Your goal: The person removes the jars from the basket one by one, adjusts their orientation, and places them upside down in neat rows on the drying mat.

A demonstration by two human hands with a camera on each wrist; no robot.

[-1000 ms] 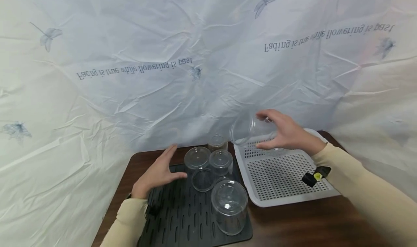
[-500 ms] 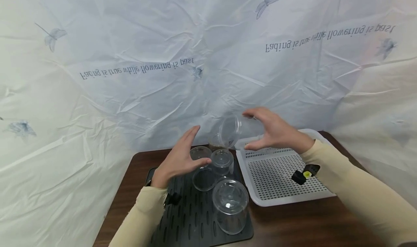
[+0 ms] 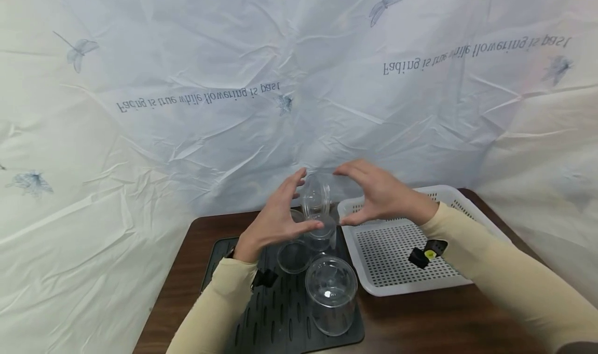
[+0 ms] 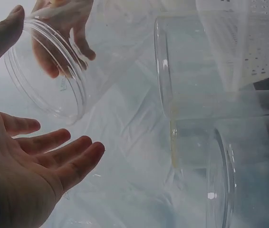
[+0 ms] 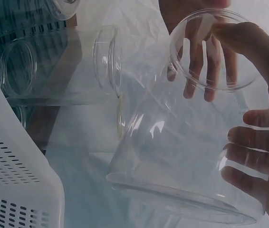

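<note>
Held sideways in the air above the back jars is a clear jar [image 5: 172,156], wide at one end and narrower at the other. My right hand [image 3: 385,195] grips it, with the thumb and fingers spread round its wall. Close to the jar's other end is my left hand [image 3: 273,221], thumb and fingers apart. In the left wrist view its thumb overlaps the jar's rim [image 4: 80,95]; whether it touches, I cannot tell. Below stand several clear jars, among them a small one [image 3: 320,234] and a low one [image 3: 293,258], partly hidden by the left hand.
A large clear jar [image 3: 330,297] stands near the front of the black ribbed mat [image 3: 275,317]. To the right sits a white perforated basket [image 3: 420,288] on the brown table [image 3: 411,323]. A printed white sheet [image 3: 224,151] hangs behind the table.
The right hand has carried the jar leftward, from over the basket to above the standing jars. My left hand has moved right and up toward it.
</note>
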